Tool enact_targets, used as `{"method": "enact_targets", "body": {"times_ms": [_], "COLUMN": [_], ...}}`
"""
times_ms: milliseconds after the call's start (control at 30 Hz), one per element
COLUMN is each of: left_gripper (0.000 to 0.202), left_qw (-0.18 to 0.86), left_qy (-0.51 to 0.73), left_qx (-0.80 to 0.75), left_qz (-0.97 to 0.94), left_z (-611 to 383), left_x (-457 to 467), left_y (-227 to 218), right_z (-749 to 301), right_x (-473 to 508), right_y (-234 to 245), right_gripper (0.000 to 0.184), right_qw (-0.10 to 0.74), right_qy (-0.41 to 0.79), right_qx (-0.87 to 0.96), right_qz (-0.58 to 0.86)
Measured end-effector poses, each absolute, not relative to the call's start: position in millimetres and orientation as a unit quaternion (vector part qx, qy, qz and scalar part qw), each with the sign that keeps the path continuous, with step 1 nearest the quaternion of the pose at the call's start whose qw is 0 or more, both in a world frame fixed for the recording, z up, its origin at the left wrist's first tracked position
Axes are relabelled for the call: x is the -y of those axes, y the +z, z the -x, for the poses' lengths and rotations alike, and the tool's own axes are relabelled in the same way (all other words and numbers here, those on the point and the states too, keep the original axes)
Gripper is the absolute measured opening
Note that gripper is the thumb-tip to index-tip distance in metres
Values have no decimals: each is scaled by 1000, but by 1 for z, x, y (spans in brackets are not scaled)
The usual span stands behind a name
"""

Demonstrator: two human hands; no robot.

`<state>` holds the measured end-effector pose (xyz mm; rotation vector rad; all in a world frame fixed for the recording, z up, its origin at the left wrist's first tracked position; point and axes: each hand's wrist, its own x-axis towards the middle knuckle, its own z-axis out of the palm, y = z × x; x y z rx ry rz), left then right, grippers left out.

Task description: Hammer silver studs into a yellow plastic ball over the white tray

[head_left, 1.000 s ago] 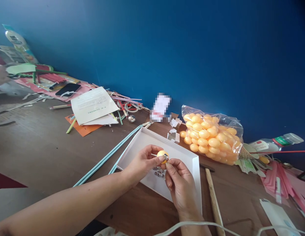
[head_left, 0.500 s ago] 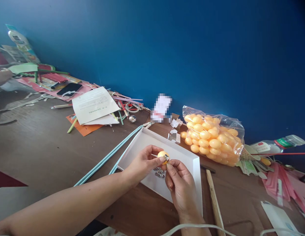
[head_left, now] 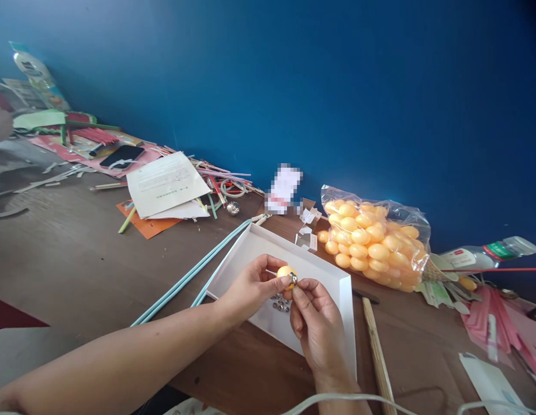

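My left hand (head_left: 260, 283) is closed on a small yellow-orange plastic ball (head_left: 285, 271), held between thumb and fingers. On the ball's right side sits a small shiny silver piece (head_left: 293, 279), partly covered by my fingertips. My right hand (head_left: 316, 311) is closed in a pinch at that silver piece; whether it is fixed to the ball cannot be seen. Both hands are over a shallow white tray (head_left: 240, 253). Several small silver pieces (head_left: 280, 304) lie in the tray, just below the ball.
A clear bag of yellow balls (head_left: 376, 242) lies behind the tray, right of it. Pale blue cords (head_left: 194, 268) run along the left. A wooden stick (head_left: 377, 351) and a plastic bottle (head_left: 488, 255) are at right. Papers (head_left: 168, 184) and straws lie left; a blurred hand-like shape (head_left: 0, 123) shows there.
My hands and the yellow ball have hardly moved. At the far left edge, the blurred hand-like shape has shifted up and partly out of view.
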<state>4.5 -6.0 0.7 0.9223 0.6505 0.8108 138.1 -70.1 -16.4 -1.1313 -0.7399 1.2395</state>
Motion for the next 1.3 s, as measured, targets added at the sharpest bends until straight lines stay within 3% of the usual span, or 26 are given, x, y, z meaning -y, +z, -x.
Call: {"method": "enact_targets", "body": {"times_ms": [1300], "left_gripper": [36], "left_qw": [776], "left_qy": [365], "left_qx": [-313], "left_qz": [-407], "left_z": [-5], "left_x": [8], "left_y": [4], "right_z": [-142], "right_x": [67], "right_y": [-10], "right_gripper": [30], "right_qw": [581], "right_qy": [528], "right_qx": [351], "right_qz": [510]}}
